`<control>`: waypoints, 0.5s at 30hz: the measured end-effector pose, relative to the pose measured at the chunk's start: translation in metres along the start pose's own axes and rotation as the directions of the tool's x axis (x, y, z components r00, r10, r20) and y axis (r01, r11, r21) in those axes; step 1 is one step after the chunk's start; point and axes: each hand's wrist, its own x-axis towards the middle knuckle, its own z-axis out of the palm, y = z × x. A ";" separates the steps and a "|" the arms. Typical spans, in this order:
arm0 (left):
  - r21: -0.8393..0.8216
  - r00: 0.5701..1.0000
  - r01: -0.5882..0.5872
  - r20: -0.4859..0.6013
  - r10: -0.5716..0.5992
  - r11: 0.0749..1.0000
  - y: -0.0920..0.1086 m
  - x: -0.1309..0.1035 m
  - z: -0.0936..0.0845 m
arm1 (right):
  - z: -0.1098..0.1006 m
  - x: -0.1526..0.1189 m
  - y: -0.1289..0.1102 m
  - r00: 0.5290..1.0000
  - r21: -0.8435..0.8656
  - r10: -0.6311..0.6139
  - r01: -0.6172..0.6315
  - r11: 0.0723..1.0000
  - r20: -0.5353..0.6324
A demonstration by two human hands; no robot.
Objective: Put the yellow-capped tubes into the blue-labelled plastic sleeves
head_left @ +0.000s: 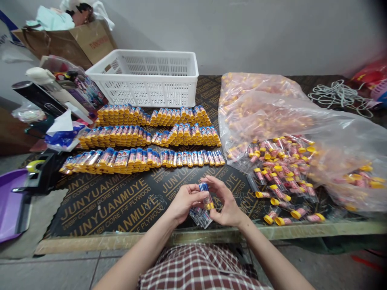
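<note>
Between both hands is a small clear tube (207,197) with a blue top end and a yellow bottom end. My left hand (188,201) pinches it from the left with thumb and fingers. From the right, my right hand (225,203) curls round it, its thumb near the yellow end and its fingers near the blue end. Under the hands lie some flat printed plastic sleeves (200,217), partly hidden. Farther back, tubes with blue and yellow ends (139,157) are stacked in rows. To the right, loose tubes with yellow caps (281,177) lie in a heap.
A large translucent plastic bag (266,108) full of tubes spreads across the right side. Behind the rows stands a white basket (145,86). Bottles (45,90), a tape dispenser (42,173) and a purple dustpan (13,201) are at left. White cord (340,94) lies at back right.
</note>
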 end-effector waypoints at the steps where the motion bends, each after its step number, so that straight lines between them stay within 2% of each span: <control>1: 0.010 1.000 0.000 -0.002 0.000 1.000 0.001 0.002 -0.001 | -0.001 0.001 0.000 1.000 -0.004 0.008 -0.008 1.000 0.009; 4: 0.147 0.998 -0.050 -0.024 0.054 0.988 0.015 0.016 -0.009 | -0.005 0.003 0.002 0.999 -0.041 0.029 -0.029 0.999 0.013; 6: 0.392 0.977 -0.148 -0.087 0.197 0.908 0.035 0.032 -0.020 | -0.010 0.003 0.005 0.999 -0.062 0.040 -0.041 0.997 -0.017; 7: 0.554 0.947 -0.184 -0.123 0.298 0.812 0.048 0.041 -0.026 | -0.012 0.003 0.007 0.998 -0.066 0.045 -0.047 0.997 -0.039; 8: 0.722 0.905 -0.178 -0.146 0.399 0.669 0.060 0.050 -0.032 | -0.015 0.003 0.009 0.997 -0.070 0.051 -0.056 0.996 -0.062; 9: 0.857 0.863 -0.125 -0.155 0.482 0.500 0.073 0.059 -0.036 | -0.017 0.003 0.011 0.995 -0.077 0.065 -0.071 0.994 -0.081; 11: 0.980 0.800 0.054 -0.156 0.580 0.190 0.092 0.074 -0.044 | -0.021 0.002 0.013 0.990 -0.109 0.091 -0.103 0.989 -0.110; 13: 0.974 0.791 0.222 -0.158 0.591 -0.037 0.101 0.085 -0.047 | -0.025 0.000 0.012 0.985 -0.162 0.111 -0.132 0.978 -0.129; 15: 0.928 0.816 0.318 -0.163 0.555 -0.195 0.104 0.092 -0.049 | -0.029 -0.003 0.011 0.982 -0.233 0.122 -0.154 0.960 -0.145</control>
